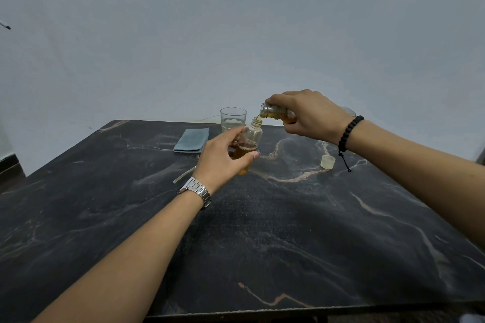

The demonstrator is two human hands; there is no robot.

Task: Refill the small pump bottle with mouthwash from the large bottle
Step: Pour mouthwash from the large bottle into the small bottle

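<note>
Right hand (309, 115) grips the tipped large bottle (275, 112) above the small bottle (248, 145) – left hand (223, 157) clasping it – best pour slowly, mouths aligned

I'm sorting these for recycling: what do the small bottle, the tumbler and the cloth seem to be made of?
Small bottle: clear, glossy, probably plastic; the amber liquid shows through its wall and the neck is threaded. Tumbler: clear and smooth, glass or hard plastic; the look leaves it open. Cloth: soft blue-grey fabric with a matte finish, folded flat, perhaps microfibre.
</note>
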